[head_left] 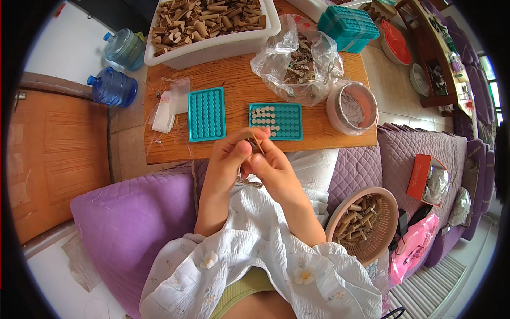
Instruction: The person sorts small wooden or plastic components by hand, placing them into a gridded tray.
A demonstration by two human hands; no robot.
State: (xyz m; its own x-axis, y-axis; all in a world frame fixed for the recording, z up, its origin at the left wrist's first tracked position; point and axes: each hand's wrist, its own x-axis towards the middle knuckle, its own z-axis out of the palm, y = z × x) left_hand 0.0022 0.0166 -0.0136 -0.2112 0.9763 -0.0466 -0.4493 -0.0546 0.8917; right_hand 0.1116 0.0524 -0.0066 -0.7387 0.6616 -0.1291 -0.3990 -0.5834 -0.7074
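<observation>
The left hand [226, 162] and the right hand [271, 167] meet just in front of the near edge of the wooden counter [239, 74], fingertips pressed together; the grip of both is pinched on one small brown tube-like piece [256, 143], thin and mostly hidden by the fingers, so its exact shape cannot be told; on the counter just beyond the hands lies a teal plastic tray with rows of round holes [276, 121], a few holes at its far left corner filled with pale round plugs; to the left of that tray lies a second teal holed tray [206, 114], its holes unfilled; left again lies a small clear plastic packet [169, 106]; to the right of the first tray stands a round pinkish bowl of pale discs [351, 107]; behind the tray slumps a clear plastic bag of brown scraps [300, 58]; at the counter's far edge sits a white rectangular tub heaped with brown tubes [210, 26]; near the person's right elbow rests a round woven basket of brown tubes [366, 223], on a purple quilted cushion [133, 223].
</observation>
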